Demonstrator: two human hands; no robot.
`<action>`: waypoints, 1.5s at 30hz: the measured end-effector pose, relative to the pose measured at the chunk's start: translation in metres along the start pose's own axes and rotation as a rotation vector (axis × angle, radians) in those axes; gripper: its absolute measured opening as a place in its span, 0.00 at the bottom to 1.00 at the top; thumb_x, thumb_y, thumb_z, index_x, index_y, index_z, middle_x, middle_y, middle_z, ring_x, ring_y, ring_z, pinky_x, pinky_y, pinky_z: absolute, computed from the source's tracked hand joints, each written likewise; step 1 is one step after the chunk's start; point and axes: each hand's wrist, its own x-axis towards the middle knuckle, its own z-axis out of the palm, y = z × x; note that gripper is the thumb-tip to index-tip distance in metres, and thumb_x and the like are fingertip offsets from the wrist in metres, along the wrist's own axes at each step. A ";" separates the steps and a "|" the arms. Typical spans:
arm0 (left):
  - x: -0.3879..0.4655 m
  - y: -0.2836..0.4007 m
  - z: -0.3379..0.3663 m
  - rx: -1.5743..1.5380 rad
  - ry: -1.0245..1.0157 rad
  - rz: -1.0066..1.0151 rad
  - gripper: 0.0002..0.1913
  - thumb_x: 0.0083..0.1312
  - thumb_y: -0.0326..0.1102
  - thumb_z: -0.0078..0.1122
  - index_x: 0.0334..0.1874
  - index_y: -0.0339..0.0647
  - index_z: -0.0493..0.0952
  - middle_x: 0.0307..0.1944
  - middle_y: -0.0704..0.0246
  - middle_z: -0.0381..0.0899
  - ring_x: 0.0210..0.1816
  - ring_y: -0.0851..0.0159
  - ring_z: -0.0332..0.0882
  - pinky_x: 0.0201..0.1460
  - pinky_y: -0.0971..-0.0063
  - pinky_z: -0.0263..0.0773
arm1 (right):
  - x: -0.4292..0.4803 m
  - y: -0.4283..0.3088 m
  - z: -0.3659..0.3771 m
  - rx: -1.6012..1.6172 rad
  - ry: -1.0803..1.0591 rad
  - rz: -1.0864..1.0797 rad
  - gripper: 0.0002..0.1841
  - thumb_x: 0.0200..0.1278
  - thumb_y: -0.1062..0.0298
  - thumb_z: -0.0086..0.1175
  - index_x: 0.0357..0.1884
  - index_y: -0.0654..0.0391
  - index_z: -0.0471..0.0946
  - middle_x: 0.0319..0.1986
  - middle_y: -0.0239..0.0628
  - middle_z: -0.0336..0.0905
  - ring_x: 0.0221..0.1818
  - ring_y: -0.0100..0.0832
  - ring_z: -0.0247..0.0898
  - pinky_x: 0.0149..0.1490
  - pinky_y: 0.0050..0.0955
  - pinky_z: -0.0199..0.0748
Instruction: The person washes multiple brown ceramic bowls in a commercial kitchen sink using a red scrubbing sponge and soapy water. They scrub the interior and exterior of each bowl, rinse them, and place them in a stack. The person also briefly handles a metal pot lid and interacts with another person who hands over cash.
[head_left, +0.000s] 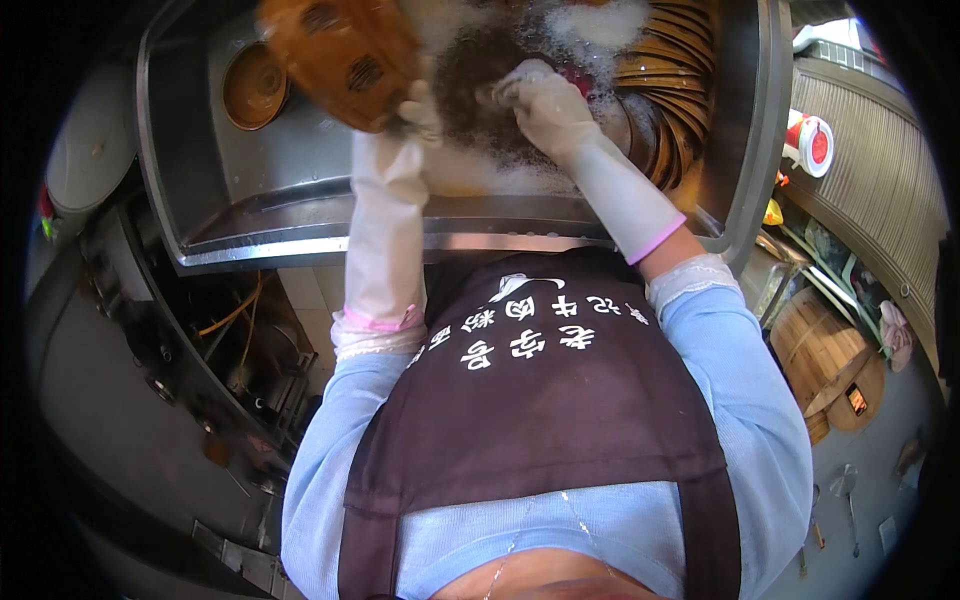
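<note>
My left hand (420, 116), in a white rubber glove, grips the edge of an orange-brown bowl (349, 60) with dark markings, tilted above the sink. Over the dark, foamy water (480, 82), my gloved right hand (536, 94) is bent with its fingers curled; whether it holds anything cannot be made out. A red item (577, 77), partly hidden by foam, lies just beyond it. Many nested brown bowls (667, 90) form a curved row at the sink's right side. Another brown bowl (255, 86) rests in the left part of the sink.
The stainless steel sink's front rim (480, 241) runs close before my apron. Right of the sink are a red-and-white container (810, 142), a corrugated metal surface (855, 127) and round wooden boards (817, 345). A round pale lid (94, 150) is at the far left.
</note>
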 end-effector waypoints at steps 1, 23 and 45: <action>-0.005 0.010 0.007 0.131 0.012 0.133 0.22 0.75 0.40 0.60 0.67 0.36 0.73 0.60 0.44 0.79 0.49 0.52 0.88 0.46 0.64 0.91 | -0.002 -0.001 0.006 -0.178 -0.139 0.092 0.18 0.68 0.62 0.57 0.58 0.56 0.82 0.57 0.47 0.79 0.63 0.51 0.72 0.65 0.48 0.71; 0.006 0.228 -0.037 0.621 0.751 0.568 0.26 0.79 0.48 0.52 0.65 0.28 0.74 0.60 0.50 0.81 0.55 0.49 0.84 0.54 0.66 0.85 | 0.000 0.003 0.071 -0.119 -0.613 0.269 0.17 0.64 0.57 0.59 0.44 0.62 0.86 0.43 0.50 0.87 0.50 0.44 0.84 0.54 0.43 0.79; 0.016 -0.071 -0.073 0.980 0.750 0.156 0.30 0.76 0.54 0.57 0.72 0.41 0.72 0.67 0.60 0.77 0.67 0.58 0.74 0.69 0.60 0.70 | -0.005 0.034 0.044 -0.236 -0.516 0.097 0.25 0.70 0.55 0.58 0.67 0.51 0.74 0.61 0.53 0.76 0.67 0.50 0.69 0.69 0.45 0.69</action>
